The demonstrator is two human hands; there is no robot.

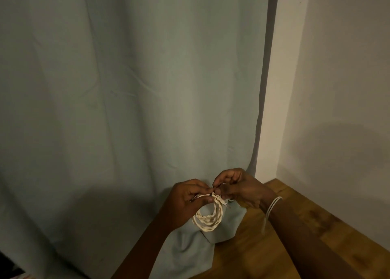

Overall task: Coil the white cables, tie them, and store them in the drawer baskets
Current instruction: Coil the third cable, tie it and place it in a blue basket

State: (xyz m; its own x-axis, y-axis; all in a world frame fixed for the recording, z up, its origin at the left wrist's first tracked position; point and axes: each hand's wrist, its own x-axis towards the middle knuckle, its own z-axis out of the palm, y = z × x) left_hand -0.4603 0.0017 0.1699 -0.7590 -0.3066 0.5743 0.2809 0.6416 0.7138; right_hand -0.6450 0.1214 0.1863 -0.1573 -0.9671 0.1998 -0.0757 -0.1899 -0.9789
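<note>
A white cable (207,218) hangs as a small coil of several loops below my two hands, low in the middle of the head view. My left hand (185,202) pinches the top of the coil from the left. My right hand (238,189) grips the same spot from the right, thumb and fingers closed on a thin dark tie at the wrapped top of the coil. A pale string (271,208) circles my right wrist, its end dangling. No drawer or basket is in view.
A pale blue-green curtain (126,99) fills most of the view and bunches on the wooden floor (274,247) under the coil. A white wall (337,88) rises on the right and meets the floor in a corner.
</note>
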